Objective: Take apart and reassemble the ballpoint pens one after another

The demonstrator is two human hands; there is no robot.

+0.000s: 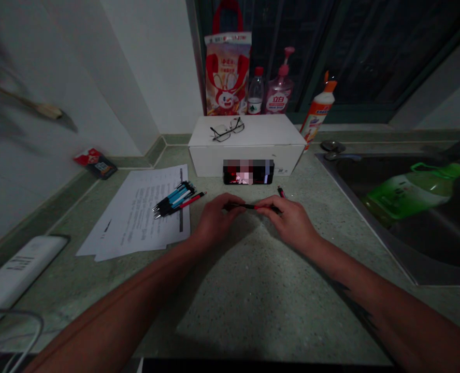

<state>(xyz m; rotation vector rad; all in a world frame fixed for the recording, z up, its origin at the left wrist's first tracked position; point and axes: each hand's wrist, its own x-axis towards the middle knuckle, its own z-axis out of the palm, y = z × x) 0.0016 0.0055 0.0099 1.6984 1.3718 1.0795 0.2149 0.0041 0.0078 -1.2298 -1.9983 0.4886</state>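
Both of my hands grip a thin black and red pen (pixel 250 206) held level just above the counter. My left hand (pixel 219 215) pinches its left end, and my right hand (pixel 286 217) pinches the red part at the other side. The fingers cover much of the pen. Behind my right hand lies another pen or pen part (pixel 281 191), black with a pinkish red area. To the left, several blue and black pens (pixel 174 198) and a red and black pen (pixel 193 200) rest on printed sheets (pixel 137 217).
A phone (pixel 248 172) leans against a white box (pixel 249 132) with glasses (pixel 228 129) on top. Bottles and a red bag (pixel 227 77) stand behind. At right is a sink (pixel 373 248) holding a green jug (pixel 416 189). A white power strip-like device (pixel 24 269) lies left.
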